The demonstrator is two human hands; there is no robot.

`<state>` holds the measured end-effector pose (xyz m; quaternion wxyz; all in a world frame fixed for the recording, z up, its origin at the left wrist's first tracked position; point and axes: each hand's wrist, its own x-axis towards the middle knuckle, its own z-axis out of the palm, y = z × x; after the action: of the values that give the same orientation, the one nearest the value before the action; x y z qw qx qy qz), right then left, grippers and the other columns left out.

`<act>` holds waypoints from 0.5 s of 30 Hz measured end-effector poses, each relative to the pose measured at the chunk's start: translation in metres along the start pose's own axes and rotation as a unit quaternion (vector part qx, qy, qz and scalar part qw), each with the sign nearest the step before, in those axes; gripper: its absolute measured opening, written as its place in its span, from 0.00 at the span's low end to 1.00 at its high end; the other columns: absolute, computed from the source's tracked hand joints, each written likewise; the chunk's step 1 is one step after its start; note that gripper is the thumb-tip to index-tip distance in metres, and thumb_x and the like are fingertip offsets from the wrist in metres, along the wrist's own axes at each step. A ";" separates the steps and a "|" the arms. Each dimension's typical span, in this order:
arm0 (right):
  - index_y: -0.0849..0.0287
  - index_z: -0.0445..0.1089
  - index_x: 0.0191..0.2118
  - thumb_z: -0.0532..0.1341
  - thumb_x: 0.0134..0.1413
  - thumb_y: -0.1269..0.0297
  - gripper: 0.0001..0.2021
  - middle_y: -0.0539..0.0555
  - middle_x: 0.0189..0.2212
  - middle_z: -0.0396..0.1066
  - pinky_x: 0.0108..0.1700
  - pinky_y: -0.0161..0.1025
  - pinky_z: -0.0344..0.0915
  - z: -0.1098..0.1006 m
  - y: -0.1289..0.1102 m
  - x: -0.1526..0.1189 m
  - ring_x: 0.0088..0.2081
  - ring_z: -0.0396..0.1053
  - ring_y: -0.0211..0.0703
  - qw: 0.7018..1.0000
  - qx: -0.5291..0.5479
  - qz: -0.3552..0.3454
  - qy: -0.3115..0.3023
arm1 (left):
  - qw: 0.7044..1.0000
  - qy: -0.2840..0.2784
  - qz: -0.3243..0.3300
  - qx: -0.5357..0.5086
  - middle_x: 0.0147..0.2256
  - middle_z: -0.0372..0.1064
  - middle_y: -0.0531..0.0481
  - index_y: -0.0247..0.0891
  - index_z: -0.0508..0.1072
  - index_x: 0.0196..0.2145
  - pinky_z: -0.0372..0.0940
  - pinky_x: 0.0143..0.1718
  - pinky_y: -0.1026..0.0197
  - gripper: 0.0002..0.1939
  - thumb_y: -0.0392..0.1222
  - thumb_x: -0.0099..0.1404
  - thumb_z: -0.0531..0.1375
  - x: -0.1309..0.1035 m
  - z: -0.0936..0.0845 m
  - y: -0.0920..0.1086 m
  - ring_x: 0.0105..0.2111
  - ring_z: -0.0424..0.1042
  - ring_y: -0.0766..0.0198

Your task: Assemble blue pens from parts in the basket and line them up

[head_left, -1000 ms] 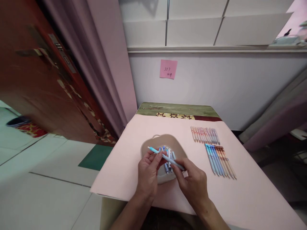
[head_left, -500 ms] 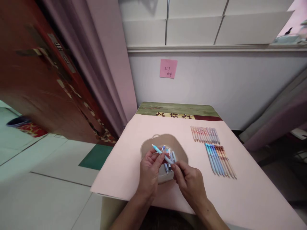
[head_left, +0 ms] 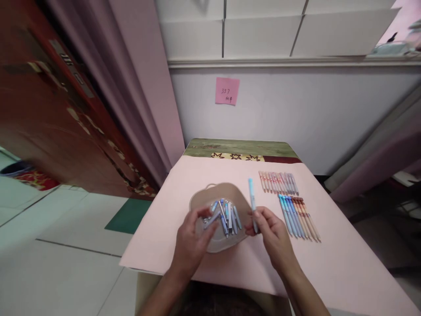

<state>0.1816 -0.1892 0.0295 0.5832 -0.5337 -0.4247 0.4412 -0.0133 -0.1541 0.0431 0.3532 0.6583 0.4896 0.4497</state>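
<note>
A light-blue pen [head_left: 251, 195] stands nearly upright in my right hand [head_left: 271, 232], pinched near its lower end, just right of the basin. My left hand [head_left: 194, 235] is over the left side of the beige basin [head_left: 235, 193], thumb and fingers apart, with nothing held. Inside the basin lies a loose heap of blue, white and grey pens [head_left: 227, 217]. To the right, a row of blue and brown pens [head_left: 299, 217] lies side by side on the pink table cover. Behind it is a second row of paler pinkish and greyish pens [head_left: 278, 182].
The pink-covered table [head_left: 184, 188] has a green patterned far edge [head_left: 237, 147] against the wall. On the wall sticks a pink note [head_left: 227, 91]. A purple curtain [head_left: 138, 87] and a reddish-brown door [head_left: 49, 118] stand at the left.
The light-blue pen has passed out of my left hand and moved right, turned upright, in my right hand. My left hand has come away from it and spread its fingers.
</note>
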 end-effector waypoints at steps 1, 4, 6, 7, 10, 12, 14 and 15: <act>0.61 0.69 0.37 0.57 0.58 0.51 0.16 0.53 0.25 0.72 0.31 0.37 0.67 -0.006 0.002 0.003 0.27 0.68 0.39 1.000 -0.001 -0.012 0.029 | 0.995 -0.030 0.058 0.080 0.39 0.74 0.46 0.42 0.73 0.40 0.62 0.46 0.52 0.14 0.43 0.55 0.65 -0.007 -0.003 -0.006 0.42 0.71 0.54; 0.61 0.70 0.37 0.59 0.56 0.52 0.15 0.55 0.29 0.73 0.34 0.38 0.67 -0.016 0.009 0.014 0.30 0.69 0.41 0.998 -0.010 -0.027 0.061 | 0.945 -0.122 0.193 0.235 0.33 0.72 0.47 0.41 0.74 0.36 0.60 0.47 0.48 0.08 0.38 0.56 0.64 -0.025 -0.003 -0.021 0.37 0.70 0.55; 0.62 0.71 0.37 0.60 0.55 0.53 0.15 0.55 0.30 0.73 0.34 0.38 0.67 -0.018 0.009 0.023 0.31 0.69 0.41 0.997 -0.024 -0.034 0.061 | 0.918 -0.133 0.231 0.293 0.28 0.70 0.48 0.39 0.73 0.32 0.61 0.44 0.50 0.06 0.31 0.60 0.58 -0.028 0.001 -0.029 0.33 0.68 0.58; 0.62 0.71 0.37 0.61 0.55 0.53 0.15 0.55 0.30 0.73 0.34 0.38 0.67 -0.017 0.007 0.029 0.32 0.68 0.41 0.997 -0.031 -0.040 0.062 | 0.910 -0.126 0.240 0.313 0.27 0.69 0.48 0.38 0.72 0.30 0.61 0.42 0.51 0.08 0.29 0.62 0.55 -0.026 0.003 -0.032 0.31 0.67 0.59; 0.61 0.71 0.42 0.62 0.52 0.54 0.17 0.53 0.29 0.72 0.33 0.37 0.66 -0.011 -0.006 0.053 0.30 0.68 0.39 0.996 -0.028 -0.062 0.061 | 0.900 -0.100 0.251 0.342 0.27 0.69 0.47 0.38 0.72 0.31 0.62 0.39 0.53 0.10 0.29 0.63 0.53 -0.011 0.006 -0.041 0.32 0.67 0.59; 0.61 0.70 0.42 0.62 0.51 0.54 0.17 0.51 0.27 0.72 0.31 0.36 0.65 -0.005 -0.016 0.072 0.28 0.67 0.38 0.997 -0.017 -0.073 0.028 | 0.900 -0.091 0.250 0.344 0.28 0.69 0.48 0.39 0.72 0.32 0.62 0.44 0.50 0.10 0.29 0.63 0.53 0.001 0.006 -0.047 0.32 0.68 0.59; 0.61 0.69 0.39 0.62 0.50 0.54 0.15 0.50 0.25 0.70 0.29 0.34 0.63 0.000 -0.023 0.089 0.26 0.66 0.36 0.997 -0.017 -0.072 -0.021 | 0.906 -0.090 0.241 0.335 0.29 0.71 0.49 0.40 0.73 0.34 0.60 0.49 0.47 0.10 0.29 0.63 0.53 0.009 0.005 -0.052 0.33 0.69 0.59; 0.61 0.69 0.37 0.62 0.50 0.54 0.15 0.49 0.24 0.69 0.27 0.33 0.61 0.002 -0.024 0.096 0.25 0.65 0.36 0.997 -0.020 -0.067 -0.046 | 0.911 -0.093 0.237 0.325 0.30 0.72 0.49 0.40 0.73 0.36 0.59 0.51 0.47 0.10 0.30 0.63 0.55 0.011 0.003 -0.054 0.34 0.70 0.59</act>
<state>0.2053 -0.0964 0.0561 0.5808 -0.4949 -0.4941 0.4167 -0.0267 -0.1288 -0.0037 0.0465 0.8722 0.4033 0.2728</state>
